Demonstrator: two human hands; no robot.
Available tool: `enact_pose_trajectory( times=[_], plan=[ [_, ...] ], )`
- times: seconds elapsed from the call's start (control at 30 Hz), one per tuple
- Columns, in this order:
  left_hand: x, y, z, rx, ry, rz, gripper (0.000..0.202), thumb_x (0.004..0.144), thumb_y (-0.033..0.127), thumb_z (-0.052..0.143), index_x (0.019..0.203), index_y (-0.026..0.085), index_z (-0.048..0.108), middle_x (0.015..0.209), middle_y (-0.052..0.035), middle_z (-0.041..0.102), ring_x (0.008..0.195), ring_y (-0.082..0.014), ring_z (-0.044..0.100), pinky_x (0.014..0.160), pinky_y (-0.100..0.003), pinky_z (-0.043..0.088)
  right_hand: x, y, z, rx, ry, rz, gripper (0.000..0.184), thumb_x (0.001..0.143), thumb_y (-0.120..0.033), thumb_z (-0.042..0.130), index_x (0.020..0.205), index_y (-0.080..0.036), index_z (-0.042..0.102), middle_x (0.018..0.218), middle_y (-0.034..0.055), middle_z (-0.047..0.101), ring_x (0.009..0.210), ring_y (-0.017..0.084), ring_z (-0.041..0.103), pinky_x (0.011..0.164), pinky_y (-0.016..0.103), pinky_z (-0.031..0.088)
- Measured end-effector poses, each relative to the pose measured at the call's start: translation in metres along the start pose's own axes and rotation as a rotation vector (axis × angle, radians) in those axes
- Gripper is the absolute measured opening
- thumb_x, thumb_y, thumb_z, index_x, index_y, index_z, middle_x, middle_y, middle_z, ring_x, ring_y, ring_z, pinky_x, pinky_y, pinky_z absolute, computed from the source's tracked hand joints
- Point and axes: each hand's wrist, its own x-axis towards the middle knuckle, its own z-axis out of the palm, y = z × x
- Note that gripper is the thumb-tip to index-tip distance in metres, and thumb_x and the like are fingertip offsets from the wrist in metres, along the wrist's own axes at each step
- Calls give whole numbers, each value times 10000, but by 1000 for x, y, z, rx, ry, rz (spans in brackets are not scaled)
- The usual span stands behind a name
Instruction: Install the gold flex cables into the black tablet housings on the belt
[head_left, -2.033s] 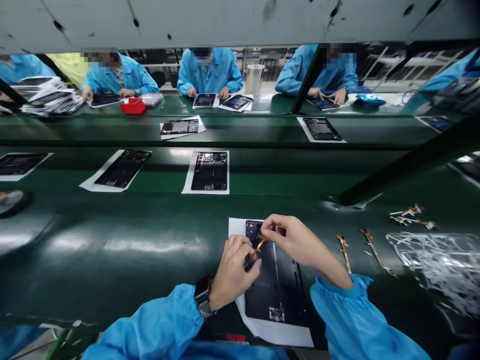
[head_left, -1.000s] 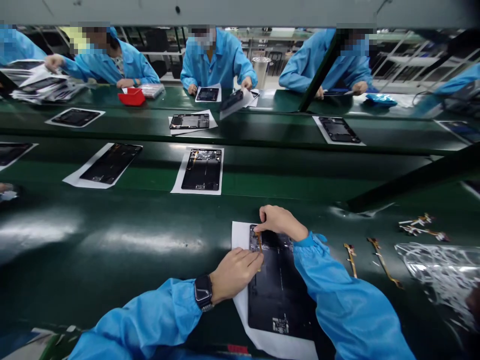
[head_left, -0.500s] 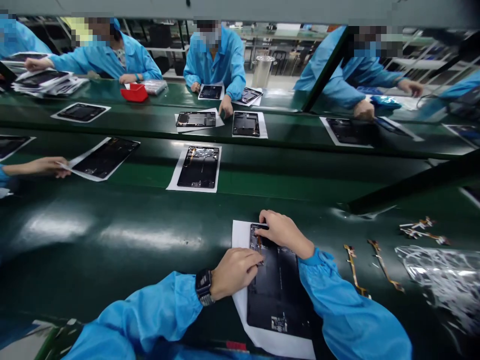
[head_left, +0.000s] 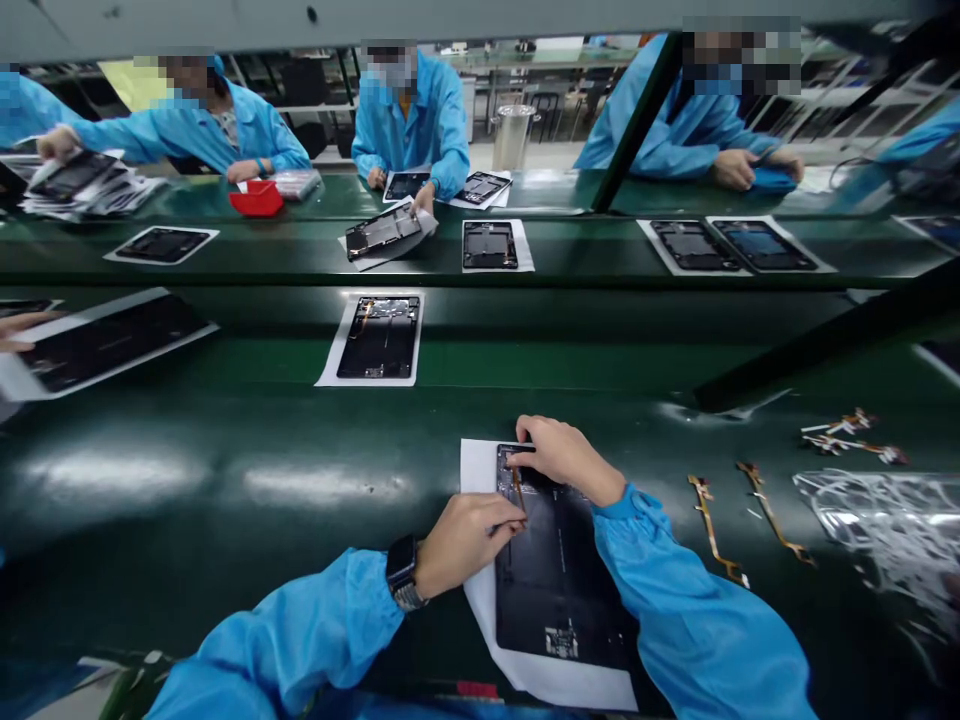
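A black tablet back panel (head_left: 559, 580) lies on a white sheet (head_left: 480, 600) on the green bench in front of me. A thin orange flex cable (head_left: 517, 487) runs along its upper left edge. My left hand (head_left: 465, 540), a watch on its wrist, is curled with the fingertips pinched on the cable's lower end. My right hand (head_left: 559, 455) presses curled fingers on the cable's upper end at the panel's top corner. Both sleeves are blue.
Two loose flex cables (head_left: 716, 530) and a clear plastic bag (head_left: 885, 530) lie to my right. More panels on white sheets (head_left: 379, 340) ride the green conveyor beyond. Several people in blue coats work across the line. A red tray (head_left: 255, 200) sits far left.
The cable went from held in the air between both hands to laid on the panel. Both hands lowered onto it. Panels on the conveyor drifted left; a person at left lifted one.
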Motion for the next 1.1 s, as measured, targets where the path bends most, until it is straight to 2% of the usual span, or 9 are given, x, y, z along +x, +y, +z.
enact_pose_trajectory(
  times=[0.13, 0.33, 0.53, 0.73, 0.87, 1.1],
  plan=[
    [-3, -5, 2, 179, -27, 114, 228, 955, 152, 496, 1133, 179, 636, 991, -39, 709, 886, -160, 676, 832, -290, 543, -1, 1, 1, 13, 15, 3, 268, 827, -423, 695, 939, -225, 553, 931, 30, 662, 818, 199, 627, 591, 277, 281],
    [-3, -8, 3, 265, -36, 135, 163, 947, 157, 492, 1014, 173, 639, 962, -42, 687, 867, -148, 665, 806, -268, 547, -2, 1, 3, 55, 17, 8, 267, 824, -419, 692, 947, -230, 550, 942, 26, 655, 810, 188, 621, 596, 271, 285],
    [-7, -7, 2, 378, -30, 236, 159, 948, 157, 489, 1028, 165, 625, 1208, -66, 648, 1047, -188, 636, 899, -336, 554, -3, 4, 7, 86, 38, 21, 282, 820, -441, 693, 942, -234, 546, 942, 17, 641, 788, 176, 610, 587, 269, 273],
    [-9, -13, 5, 362, 11, 294, 182, 965, 152, 472, 1053, 157, 630, 1165, -73, 683, 1065, -193, 648, 911, -345, 570, -4, 8, 13, 101, 95, 8, 296, 807, -452, 703, 930, -235, 544, 919, -4, 626, 749, 166, 601, 571, 271, 257],
    [-8, -14, 5, 275, 38, 252, 149, 948, 135, 518, 1042, 162, 630, 1128, -59, 702, 1080, -181, 642, 920, -336, 567, -7, 9, 15, 95, 125, 13, 301, 807, -454, 703, 931, -231, 543, 905, -3, 623, 724, 162, 594, 566, 275, 243],
    [-9, -15, 4, 278, -6, 246, 173, 936, 117, 531, 1076, 168, 620, 1153, -61, 695, 1131, -191, 619, 913, -353, 554, -10, 8, 14, 98, 135, 13, 283, 825, -441, 686, 944, -227, 544, 913, -3, 618, 706, 158, 590, 559, 281, 229]
  ],
)
